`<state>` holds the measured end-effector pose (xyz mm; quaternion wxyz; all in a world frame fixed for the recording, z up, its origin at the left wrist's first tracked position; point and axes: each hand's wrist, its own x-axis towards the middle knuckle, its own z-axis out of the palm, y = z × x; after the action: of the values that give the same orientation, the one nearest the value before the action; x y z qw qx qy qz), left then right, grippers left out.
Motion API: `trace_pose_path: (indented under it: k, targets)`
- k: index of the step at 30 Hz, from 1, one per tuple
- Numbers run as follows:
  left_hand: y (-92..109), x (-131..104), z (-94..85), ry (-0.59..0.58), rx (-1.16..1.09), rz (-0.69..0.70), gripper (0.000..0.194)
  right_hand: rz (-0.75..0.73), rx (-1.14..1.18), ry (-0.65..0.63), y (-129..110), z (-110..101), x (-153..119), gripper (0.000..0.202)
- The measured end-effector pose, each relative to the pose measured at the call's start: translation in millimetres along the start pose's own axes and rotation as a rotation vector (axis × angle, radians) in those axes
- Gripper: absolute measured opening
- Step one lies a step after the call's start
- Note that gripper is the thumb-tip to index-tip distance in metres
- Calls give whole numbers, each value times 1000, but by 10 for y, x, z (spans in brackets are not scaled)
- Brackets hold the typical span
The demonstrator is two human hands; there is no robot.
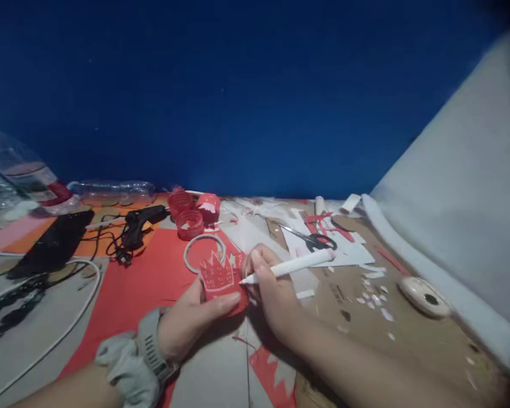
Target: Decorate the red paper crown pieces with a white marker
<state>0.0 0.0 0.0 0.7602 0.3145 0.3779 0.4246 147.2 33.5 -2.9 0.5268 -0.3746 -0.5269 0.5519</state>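
My left hand (195,314) grips a red paper crown (219,277) with zigzag points and white drawn lines, its thumb pressed across the lower front. My right hand (272,289) is closed round a white marker pen (297,264). The pen's tip meets or nearly meets the crown's right side; I cannot tell if they touch. Just behind the crown lies a white ring (187,253) on a red paper sheet (127,289). Below my right hand is a red paper scrap with a zigzag edge (274,374).
Black-handled scissors (318,242) lie on white paper to the right, near white scraps (372,300) and an oval white object (425,297). Red rings (190,225) stand behind. A black glue gun (138,226), dark phone-like slab (53,243), cable (91,309) and plastic bottle (29,175) occupy the left.
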Motion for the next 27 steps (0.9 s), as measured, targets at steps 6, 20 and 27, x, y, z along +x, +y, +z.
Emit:
trace_pose_path:
  k: [6,20,27]
  targets:
    - [22,14,24,24,13,17,46,-20,-19,-8,-38,-10,-23,39]
    - [21,24,3,-7,70,22,45,9,79,-31,-19,-27,-30,39]
    - [11,49,-21,-43,87,89,46,11,65,-24,-6,-29,-24,39]
